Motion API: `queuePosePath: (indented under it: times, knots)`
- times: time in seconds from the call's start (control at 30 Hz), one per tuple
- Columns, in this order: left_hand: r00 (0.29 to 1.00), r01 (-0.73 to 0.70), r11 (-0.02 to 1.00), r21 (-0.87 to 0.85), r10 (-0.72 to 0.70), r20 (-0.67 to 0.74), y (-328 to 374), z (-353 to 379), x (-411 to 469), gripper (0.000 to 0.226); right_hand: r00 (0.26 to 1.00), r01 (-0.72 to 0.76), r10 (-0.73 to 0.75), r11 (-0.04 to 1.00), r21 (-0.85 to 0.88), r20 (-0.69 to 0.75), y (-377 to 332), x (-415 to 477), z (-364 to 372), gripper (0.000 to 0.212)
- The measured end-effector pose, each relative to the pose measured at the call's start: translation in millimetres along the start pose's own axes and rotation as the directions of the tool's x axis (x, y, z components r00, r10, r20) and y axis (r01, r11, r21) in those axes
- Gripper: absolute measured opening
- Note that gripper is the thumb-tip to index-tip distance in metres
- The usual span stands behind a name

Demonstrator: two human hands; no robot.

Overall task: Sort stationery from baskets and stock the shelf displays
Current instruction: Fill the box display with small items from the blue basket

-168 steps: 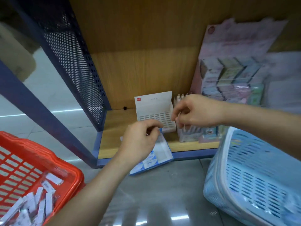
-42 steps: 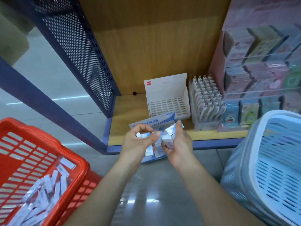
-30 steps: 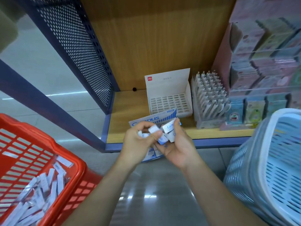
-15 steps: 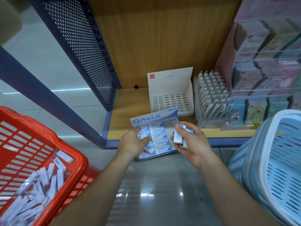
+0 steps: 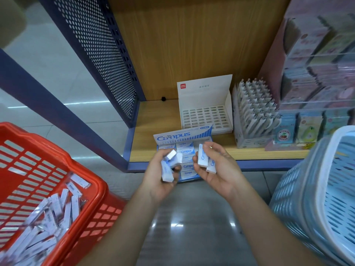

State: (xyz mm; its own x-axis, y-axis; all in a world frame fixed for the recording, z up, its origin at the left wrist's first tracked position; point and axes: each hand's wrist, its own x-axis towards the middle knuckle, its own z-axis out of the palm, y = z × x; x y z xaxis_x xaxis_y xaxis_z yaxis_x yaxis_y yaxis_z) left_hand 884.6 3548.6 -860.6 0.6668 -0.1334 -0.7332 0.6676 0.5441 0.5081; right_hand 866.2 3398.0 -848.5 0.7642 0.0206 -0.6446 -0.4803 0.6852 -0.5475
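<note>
Shelf point(image 5: 146, 131) fills my twelve o'clock, red basket point(image 5: 57, 150) at eight with a heap of white packets point(image 5: 57, 214), blue basket point(image 5: 326, 189) at four. Campus box point(image 5: 182, 134) sits dead centre at the shelf's front edge, lid flap up, rows of erasers inside. Left hand point(image 5: 159, 181) at its seven o'clock, fingers curled round loose erasers point(image 5: 166, 172). Right hand point(image 5: 219, 169) at its four, thumb and fingers pinching two upright erasers point(image 5: 203, 158).
</note>
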Motion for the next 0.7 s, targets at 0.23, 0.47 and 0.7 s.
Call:
queuePosePath:
  times: [0.23,0.47,0.7]
  knots:
    - [0.998,-0.028,0.998,-0.048,0.031,0.061,-2.3,17.5,-1.4,0.017,0.997,0.074,-0.076,0.989,-0.126,-0.007,13.8,-4.3,11.6,0.026]
    - [0.993,-0.111,0.991,0.077,0.115,-0.039,12.4,15.3,4.8,0.003,0.990,0.096,-0.112,0.979,-0.181,-0.081,14.9,-3.2,11.6,0.023]
    - [0.975,-0.221,0.697,0.682,0.166,0.147,2.4,13.9,-14.2,0.014,0.938,0.237,-0.265,0.961,-0.145,-0.225,17.2,1.1,11.9,0.026]
